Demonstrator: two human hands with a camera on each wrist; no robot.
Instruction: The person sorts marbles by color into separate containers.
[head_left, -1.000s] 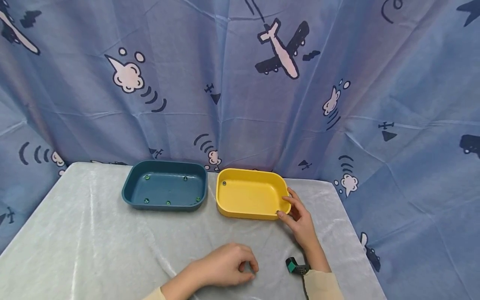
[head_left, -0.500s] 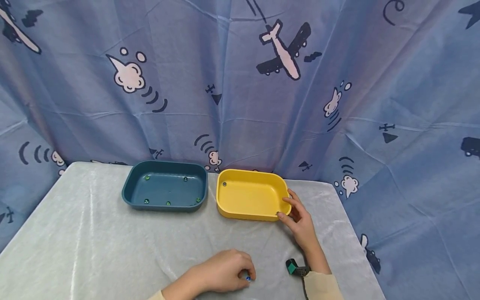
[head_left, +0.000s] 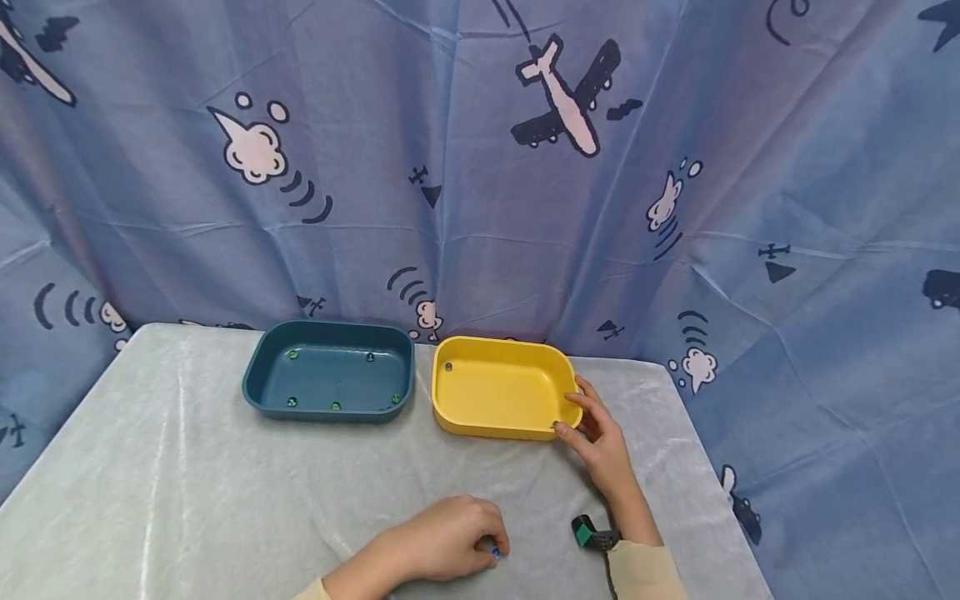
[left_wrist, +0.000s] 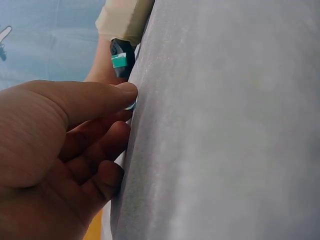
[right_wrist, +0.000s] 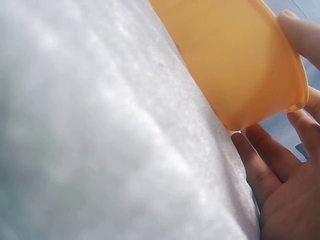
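Observation:
My left hand (head_left: 453,537) is low over the cloth near the table's front and pinches a small blue marble (head_left: 496,552) between thumb and fingertips. Only a sliver of the marble (left_wrist: 131,106) shows under the thumb in the left wrist view. At the right end of the yellow tray (head_left: 498,392), my right hand (head_left: 600,442) grips the rim, thumb at the near corner and fingers along the end wall. The right wrist view shows the fingers against the yellow tray (right_wrist: 235,65) from outside. One greyish marble (head_left: 448,367) lies inside, at its far left corner.
Left of the yellow tray stands a dark teal tray (head_left: 341,412) with several green marbles (head_left: 335,407) spread over its floor. A pale velvety cloth (head_left: 247,500) covers the table. Behind hangs a blue curtain (head_left: 360,167). A black strap with a green patch (head_left: 585,532) is on the right wrist.
The blue marble, out of sight at first, has come into view at my left fingertips, which have drawn down and closed around it. My right hand stays on the yellow tray.

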